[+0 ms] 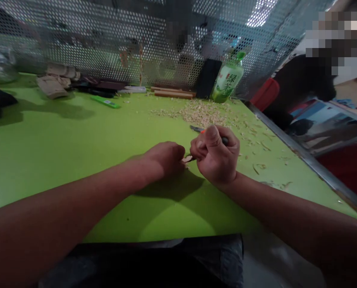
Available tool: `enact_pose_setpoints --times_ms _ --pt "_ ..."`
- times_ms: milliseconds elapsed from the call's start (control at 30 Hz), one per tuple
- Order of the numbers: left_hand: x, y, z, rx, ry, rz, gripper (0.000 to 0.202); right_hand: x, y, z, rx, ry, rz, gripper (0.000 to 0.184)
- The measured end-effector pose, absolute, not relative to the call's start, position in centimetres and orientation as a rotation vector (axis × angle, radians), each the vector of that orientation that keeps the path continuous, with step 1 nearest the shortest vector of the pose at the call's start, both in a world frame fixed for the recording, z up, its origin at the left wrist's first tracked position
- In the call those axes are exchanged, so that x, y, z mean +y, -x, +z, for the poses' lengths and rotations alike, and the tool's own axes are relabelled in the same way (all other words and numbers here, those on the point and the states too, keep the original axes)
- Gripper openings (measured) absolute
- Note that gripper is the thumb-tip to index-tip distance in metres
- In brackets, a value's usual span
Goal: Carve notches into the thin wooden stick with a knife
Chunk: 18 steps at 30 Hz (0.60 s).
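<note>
Centrally, small wood piece (186, 159) held in narrow pinch by left hand (166, 158); right hand (216, 154) just beside, fingers curled tight, apparently around dark handle (225, 141), grip partly hidden. Below, green table (76, 160); beyond, scattered shavings (202, 114).

A perforated metal screen (85, 44) backs the lime-green table (46, 160).
</note>
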State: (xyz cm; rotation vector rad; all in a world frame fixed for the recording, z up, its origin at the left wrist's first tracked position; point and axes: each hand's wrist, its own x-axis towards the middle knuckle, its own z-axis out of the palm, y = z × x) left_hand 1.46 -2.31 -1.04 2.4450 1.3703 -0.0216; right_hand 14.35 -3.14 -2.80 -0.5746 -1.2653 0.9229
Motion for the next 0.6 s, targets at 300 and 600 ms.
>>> enact_pose_setpoints --times_ms 300,600 --pt "-2.4 -1.5 -1.0 1.381 -2.414 0.013 0.021 -2.9 -15.1 -2.7 -1.366 0.555 0.956 0.045" --pt "-2.1 -0.8 -1.2 1.336 -2.539 0.070 0.022 -4.1 -15.0 -1.8 -1.370 0.596 0.868 0.041"
